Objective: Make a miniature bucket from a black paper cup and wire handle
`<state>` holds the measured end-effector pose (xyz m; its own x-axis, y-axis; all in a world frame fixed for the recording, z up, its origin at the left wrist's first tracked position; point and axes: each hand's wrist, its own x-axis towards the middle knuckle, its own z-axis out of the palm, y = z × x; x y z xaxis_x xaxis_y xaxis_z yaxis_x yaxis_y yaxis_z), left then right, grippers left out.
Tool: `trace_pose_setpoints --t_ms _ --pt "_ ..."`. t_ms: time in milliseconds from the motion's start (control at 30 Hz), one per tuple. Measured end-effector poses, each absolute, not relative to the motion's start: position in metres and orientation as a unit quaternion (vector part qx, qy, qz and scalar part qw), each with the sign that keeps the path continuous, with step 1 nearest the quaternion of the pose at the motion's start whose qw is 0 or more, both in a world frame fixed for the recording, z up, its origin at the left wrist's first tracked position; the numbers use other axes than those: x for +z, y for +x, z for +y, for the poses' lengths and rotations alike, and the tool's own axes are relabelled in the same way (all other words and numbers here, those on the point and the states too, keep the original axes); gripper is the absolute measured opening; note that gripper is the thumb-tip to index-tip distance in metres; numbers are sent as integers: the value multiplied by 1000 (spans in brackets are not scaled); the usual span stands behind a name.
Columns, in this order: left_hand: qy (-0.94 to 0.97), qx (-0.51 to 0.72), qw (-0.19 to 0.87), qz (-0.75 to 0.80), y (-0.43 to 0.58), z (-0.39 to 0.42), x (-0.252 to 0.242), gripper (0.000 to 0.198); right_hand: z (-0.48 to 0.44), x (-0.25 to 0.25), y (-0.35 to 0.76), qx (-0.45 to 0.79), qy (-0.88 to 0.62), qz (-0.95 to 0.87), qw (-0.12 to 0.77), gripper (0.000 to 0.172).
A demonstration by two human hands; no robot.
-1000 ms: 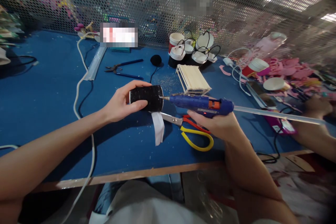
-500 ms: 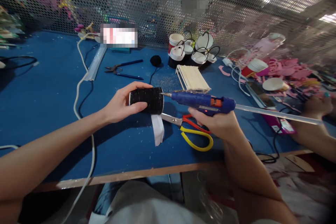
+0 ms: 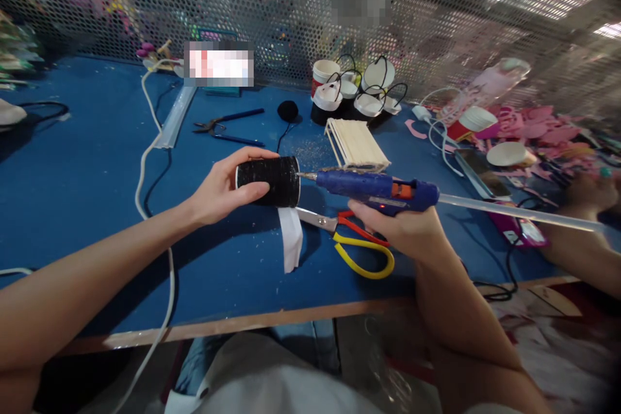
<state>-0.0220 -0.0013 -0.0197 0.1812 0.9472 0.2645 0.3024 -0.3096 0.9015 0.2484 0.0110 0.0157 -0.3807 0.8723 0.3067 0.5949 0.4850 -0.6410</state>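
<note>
My left hand [image 3: 226, 184] is wrapped round a small paper cup [image 3: 279, 182] covered in black yarn, held on its side above the table. A white paper strip [image 3: 292, 240] hangs below the cup. In my right hand [image 3: 402, 226] is a blue hot glue gun [image 3: 376, 191], its nozzle tip at the cup's right rim. A clear glue stick [image 3: 514, 210] sticks out of the gun's back. Scissors [image 3: 363, 252] with red and yellow handles lie beneath, close to my right hand. A black yarn ball [image 3: 288, 111] lies behind the cup.
Blue-handled pliers [image 3: 230, 127] and a pale wooden stick frame [image 3: 358, 143] lie beyond my hands. Several black-and-white cups [image 3: 369, 105] stand near the mesh wall. A white cable [image 3: 143, 187] crosses on the left. Another person's hand [image 3: 587, 197] is at the right, by pink scraps [image 3: 538, 129].
The cup in my left hand has shifted slightly left and up, opening a small gap at the nozzle. The glue gun has hardly moved.
</note>
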Motion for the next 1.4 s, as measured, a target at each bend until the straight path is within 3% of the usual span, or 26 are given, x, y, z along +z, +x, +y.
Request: trace_pose_setpoints --t_ms 200,367,467,867,1167,1400 --pt "702 425 344 457 -21 -3 -17 44 7 17 239 289 -476 -758 341 28" --pt "678 437 366 465 -20 -2 -18 43 13 10 251 224 -450 -811 298 11" --pt "646 453 411 457 -19 -1 -21 43 13 6 251 210 -467 -798 318 12" --pt "495 508 565 423 -16 2 -21 37 8 4 249 286 -468 -782 298 11" --pt "481 519 571 416 -17 4 -24 36 10 22 244 441 -441 -735 267 11" --pt "529 510 528 425 -19 5 -31 39 36 8 254 466 -465 -630 413 17"
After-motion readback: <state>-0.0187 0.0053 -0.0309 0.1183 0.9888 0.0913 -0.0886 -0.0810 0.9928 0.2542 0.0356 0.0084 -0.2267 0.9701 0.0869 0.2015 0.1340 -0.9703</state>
